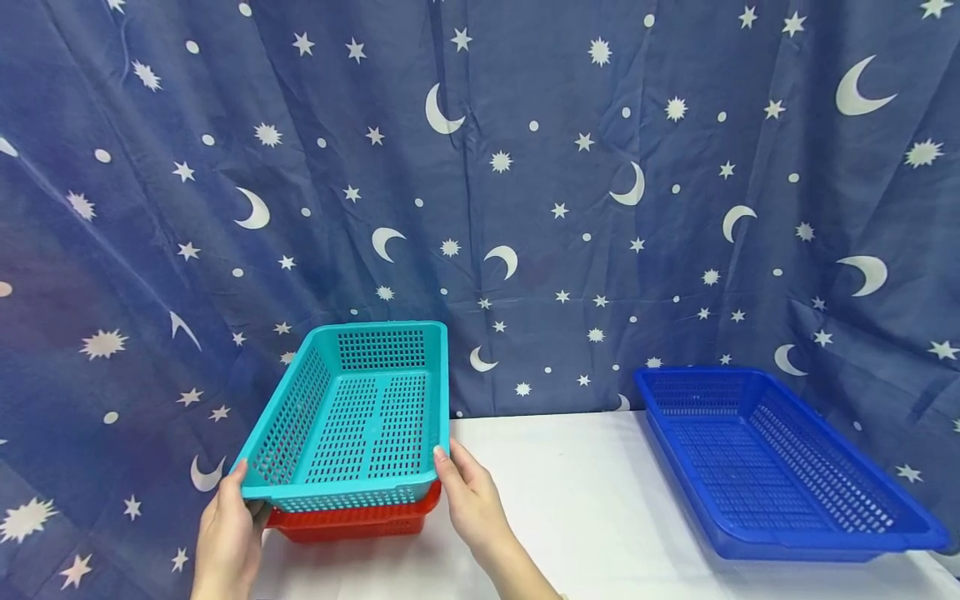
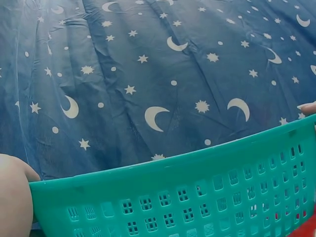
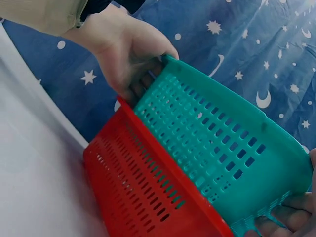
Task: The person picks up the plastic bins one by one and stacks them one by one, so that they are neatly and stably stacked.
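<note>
A teal plastic basket (image 1: 375,425) is held at its two near corners, above a red basket (image 1: 345,529) on the left of the table. My left hand (image 1: 228,533) grips the near left corner, thumb over the rim. At the near right corner my right hand (image 1: 472,504) pinches the rim with its thumb on top. Seen from the right wrist, the teal basket (image 3: 207,133) is tilted, its lower part behind the rim of the red basket (image 3: 143,182). No objects show inside the teal basket. The red one's inside is mostly hidden.
A larger blue basket (image 1: 757,475) stands on the right of the white table (image 1: 570,500), its near end by the front edge. Behind the table hangs a dark blue curtain (image 1: 525,250) with white moons and stars.
</note>
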### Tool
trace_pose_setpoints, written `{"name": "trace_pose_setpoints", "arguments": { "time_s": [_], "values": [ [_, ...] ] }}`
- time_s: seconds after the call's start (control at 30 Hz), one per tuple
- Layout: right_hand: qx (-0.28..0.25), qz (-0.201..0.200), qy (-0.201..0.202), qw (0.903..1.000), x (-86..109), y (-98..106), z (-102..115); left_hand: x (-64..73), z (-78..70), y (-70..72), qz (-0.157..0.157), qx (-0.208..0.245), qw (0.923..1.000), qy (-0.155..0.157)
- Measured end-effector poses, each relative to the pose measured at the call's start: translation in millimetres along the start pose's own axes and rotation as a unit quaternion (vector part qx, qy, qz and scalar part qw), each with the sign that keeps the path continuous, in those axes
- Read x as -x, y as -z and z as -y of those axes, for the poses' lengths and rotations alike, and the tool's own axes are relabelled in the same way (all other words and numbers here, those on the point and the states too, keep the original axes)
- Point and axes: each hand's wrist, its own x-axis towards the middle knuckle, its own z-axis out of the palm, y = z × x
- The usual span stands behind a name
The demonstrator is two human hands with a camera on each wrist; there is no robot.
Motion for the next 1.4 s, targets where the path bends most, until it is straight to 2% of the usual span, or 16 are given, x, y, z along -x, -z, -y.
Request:
{"name": "trace_pose_setpoints", "arguments": {
  "time_s": [0.13, 0.2, 0.27, 0.33, 0.4, 0.53, 0.63, 0.7, 0.83, 1.0, 1.03, 1.13, 1.23, 1.4],
  "values": [
    [0.011, -0.006, -0.008, 0.9999, 1.3, 0.2, -5.0, 0.4, -2.3, -4.6, -0.028, -0.047, 0.9984, 0.014],
    [0.015, -0.008, -0.013, 0.9998, 2.2, 0.1, -7.1, 1.2, -3.6, -5.6, -0.050, -0.100, 0.9937, 0.013],
    [0.019, -0.011, -0.018, 0.9996, 3.0, -0.2, -8.9, 1.7, -4.6, -5.3, -0.073, -0.163, 0.9838, 0.011],
    [0.025, -0.015, -0.021, 0.9993, 3.9, -0.6, -10.5, 1.8, -5.1, -4.8, -0.097, -0.229, 0.9685, 0.008],
    [0.034, -0.018, -0.026, 0.9989, 5.1, -0.7, -12.5, 1.5, -3.8, -3.2, -0.113, -0.273, 0.9555, -0.004],
    [0.057, -0.020, -0.032, 0.9977, 7.5, -0.9, -18.9, -0.4, 5.3, 0.5, -0.133, -0.320, 0.9378, -0.018],
    [0.076, -0.015, -0.035, 0.9964, 8.8, -1.3, -25.2, -2.6, 15.0, 4.4, -0.142, -0.343, 0.9284, -0.016],
    [0.104, -0.020, -0.038, 0.9936, 9.6, -2.1, -29.2, -3.5, 20.4, 5.9, -0.146, -0.349, 0.9254, -0.014],
    [0.176, -0.032, -0.022, 0.9836, 10.5, -3.7, -33.9, -3.6, 25.4, 7.0, -0.148, -0.352, 0.9242, -0.013],
    [0.237, -0.044, 0.020, 0.9704, 10.4, -6.3, -32.9, -4.9, 25.1, 6.3, -0.148, -0.336, 0.9298, -0.019],
    [0.242, -0.044, 0.023, 0.9690, 10.3, -6.6, -32.6, -5.4, 24.8, 6.2, -0.146, -0.328, 0.9330, -0.018],
    [0.236, -0.040, 0.014, 0.9708, 9.9, -6.6, -32.5, -7.1, 25.4, 4.6, -0.150, -0.306, 0.9402, -0.016],
    [0.207, -0.033, -0.022, 0.9775, 10.3, -5.8, -32.9, -7.4, 27.0, 2.4, -0.159, -0.280, 0.9467, -0.015],
    [0.165, -0.030, -0.068, 0.9834, 12.4, -5.8, -33.0, -6.9, 30.9, -1.6, -0.189, -0.275, 0.9426, -0.017]
  ]
}}
